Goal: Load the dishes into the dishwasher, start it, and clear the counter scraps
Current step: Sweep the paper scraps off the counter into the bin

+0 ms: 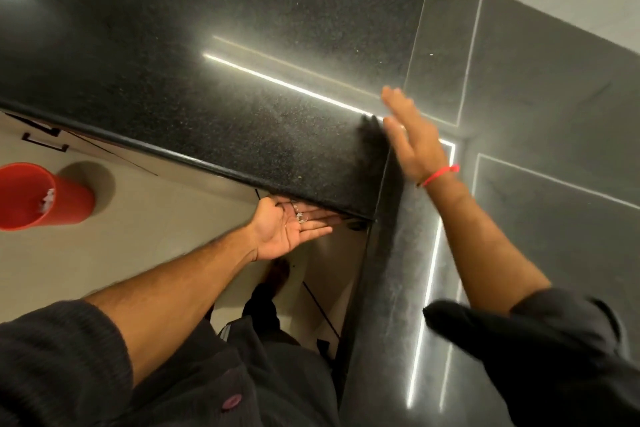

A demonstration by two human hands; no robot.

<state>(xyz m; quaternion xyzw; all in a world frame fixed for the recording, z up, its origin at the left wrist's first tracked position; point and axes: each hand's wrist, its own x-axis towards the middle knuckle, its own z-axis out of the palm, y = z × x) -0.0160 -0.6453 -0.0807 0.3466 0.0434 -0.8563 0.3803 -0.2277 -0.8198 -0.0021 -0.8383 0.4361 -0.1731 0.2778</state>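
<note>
2 hands (294, 229) (410, 135), 1 red bin (38, 196), 1 black counter (207, 80), 1 red wristband (441, 174).

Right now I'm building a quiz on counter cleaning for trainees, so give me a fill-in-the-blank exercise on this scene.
1. The left hand is cupped palm up just below the ____ of the counter.
2. The right hand is held open above the ____.
3. The bin on the floor is ____ in colour.
4. The red thread is tied round the ____ wrist.

Missing words: edge; counter; red; right
</note>
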